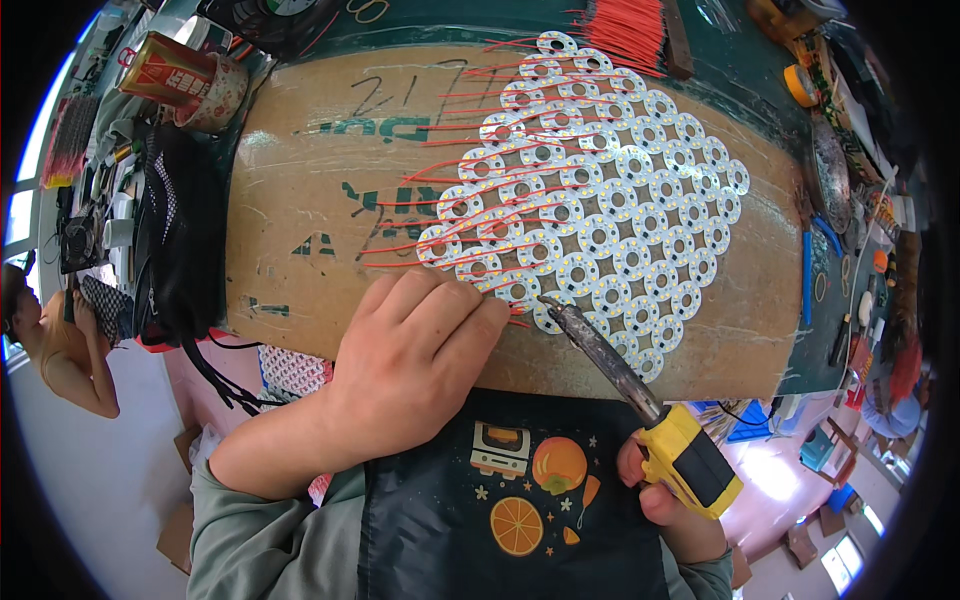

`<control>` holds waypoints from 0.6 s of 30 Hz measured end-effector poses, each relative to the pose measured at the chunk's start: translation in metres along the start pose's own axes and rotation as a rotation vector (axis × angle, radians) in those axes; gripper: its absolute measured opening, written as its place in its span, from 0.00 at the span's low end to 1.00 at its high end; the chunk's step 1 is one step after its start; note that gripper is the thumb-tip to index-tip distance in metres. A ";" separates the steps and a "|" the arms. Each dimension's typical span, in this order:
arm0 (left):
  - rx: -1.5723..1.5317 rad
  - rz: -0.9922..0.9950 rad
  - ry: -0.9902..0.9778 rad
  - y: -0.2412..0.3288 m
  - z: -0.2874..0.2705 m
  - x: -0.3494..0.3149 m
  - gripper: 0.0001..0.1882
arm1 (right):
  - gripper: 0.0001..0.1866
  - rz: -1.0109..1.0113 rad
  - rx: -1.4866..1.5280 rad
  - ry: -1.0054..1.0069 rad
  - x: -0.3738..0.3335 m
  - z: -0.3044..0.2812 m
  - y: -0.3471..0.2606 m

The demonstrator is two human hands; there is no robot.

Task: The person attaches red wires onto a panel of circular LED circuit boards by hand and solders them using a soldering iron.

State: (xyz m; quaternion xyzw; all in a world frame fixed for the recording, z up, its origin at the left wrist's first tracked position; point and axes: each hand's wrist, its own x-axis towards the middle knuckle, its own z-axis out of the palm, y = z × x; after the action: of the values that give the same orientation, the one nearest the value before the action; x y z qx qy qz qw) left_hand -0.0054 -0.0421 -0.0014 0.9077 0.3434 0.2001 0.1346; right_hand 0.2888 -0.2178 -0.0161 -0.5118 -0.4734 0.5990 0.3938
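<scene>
Right now the panel of round white LED boards (610,200) lies flat on a sheet of brown cardboard (300,200) over the green bench, presumably so the cardboard takes the heat and solder drips instead of the mat. Boards are still joined in a honeycomb grid; short red wires (450,205) fan out leftward from the left-hand columns, the right-hand columns look bare. Left hand (420,350) is curled palm-down, fingers bunched together at the lower-left corner of the panel, fingertips pressing near a board and a red wire there, likely pinning the wire in place; whether it actually pinches the wire I can't tell, knuckles hide it. Right hand (665,490) is wrapped tight around the yellow-and-black handle of a soldering iron (610,355), mostly hidden behind it, low near the apron. Iron is angled up and left, tip just beside the left fingertips at the panel's bottom edge. A bundle of spare red wires (625,30) sits at the top edge of the bench, a tape roll (215,92) and can at the upper left.
</scene>
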 end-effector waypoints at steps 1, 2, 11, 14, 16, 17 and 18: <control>0.001 0.000 0.000 0.001 -0.001 0.000 0.19 | 0.15 0.008 0.010 0.025 0.000 0.000 -0.002; 0.020 -0.003 0.011 0.001 -0.002 0.000 0.18 | 0.15 0.008 0.010 0.026 0.001 0.002 -0.004; -0.026 0.068 0.116 0.010 -0.007 0.012 0.20 | 0.16 0.014 0.109 0.071 -0.005 0.000 -0.002; -0.042 0.071 0.097 0.010 0.002 0.014 0.20 | 0.16 -0.010 0.096 0.102 -0.006 0.000 0.000; -0.043 0.072 0.086 0.009 0.006 0.015 0.20 | 0.16 0.004 -0.031 0.065 -0.009 -0.003 0.003; -0.051 0.064 0.078 0.008 0.007 0.015 0.19 | 0.16 0.005 -0.033 0.069 -0.011 -0.005 0.005; -0.058 0.055 0.071 0.008 0.008 0.016 0.19 | 0.17 0.023 -0.073 0.040 -0.012 -0.006 0.006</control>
State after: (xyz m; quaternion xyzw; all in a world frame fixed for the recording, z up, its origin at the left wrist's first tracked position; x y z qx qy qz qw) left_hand 0.0134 -0.0377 -0.0015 0.9049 0.3167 0.2456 0.1432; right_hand 0.2973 -0.2296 -0.0188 -0.5433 -0.4811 0.5754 0.3772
